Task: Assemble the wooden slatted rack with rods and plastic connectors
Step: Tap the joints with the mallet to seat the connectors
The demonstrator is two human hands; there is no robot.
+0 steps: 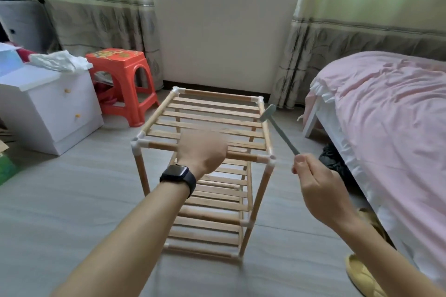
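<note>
The wooden slatted rack (212,113) stands upright on the floor in the middle of the view, with slatted shelves joined by rods and white plastic connectors (270,158) at the corners. My left hand (202,149), a dark watch on its wrist, grips the top front rod near its middle. My right hand (313,183) holds the end of a small grey hammer (281,131) by its handle. The hammer head hangs beside the rack's top right side rod.
A white drawer cabinet (50,108) and a red plastic stool (123,79) stand at the left. A bed with a pink cover (386,108) fills the right side. A yellow slipper (362,277) and dark shoes (335,161) lie by the bed. Curtains and a wall are behind.
</note>
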